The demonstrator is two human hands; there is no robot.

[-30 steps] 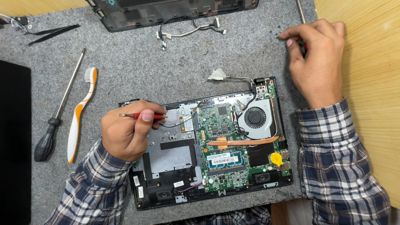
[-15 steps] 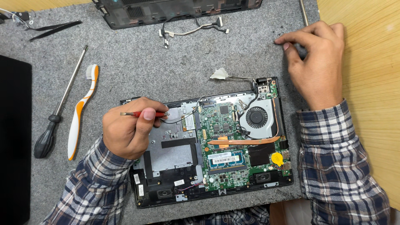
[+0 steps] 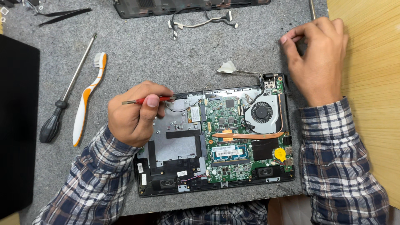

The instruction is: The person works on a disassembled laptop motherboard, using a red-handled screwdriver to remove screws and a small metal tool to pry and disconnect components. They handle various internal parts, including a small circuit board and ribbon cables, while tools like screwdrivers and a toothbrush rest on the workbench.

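An opened laptop base (image 3: 216,141) lies on the grey felt mat, its green circuit board, round fan (image 3: 261,112) and copper heat pipe exposed. My left hand (image 3: 135,114) rests on the laptop's left part and grips a small red-handled screwdriver (image 3: 143,100) lying horizontally between thumb and fingers. My right hand (image 3: 316,62) hovers over the mat's far right corner, beyond the laptop's hinge, with its fingertips pinched together; whether something small sits between them is hidden.
A long black-handled screwdriver (image 3: 68,93) and an orange-and-white toothbrush (image 3: 88,100) lie left of the laptop. A dark cover panel (image 3: 187,6) and a loose cable (image 3: 200,23) sit at the far edge. A black slab (image 3: 16,125) fills the left; wooden tabletop (image 3: 371,104) lies right.
My right hand has shifted slightly, staying at the mat's far right corner with fingers pinched. My left hand keeps the red screwdriver in the same place.
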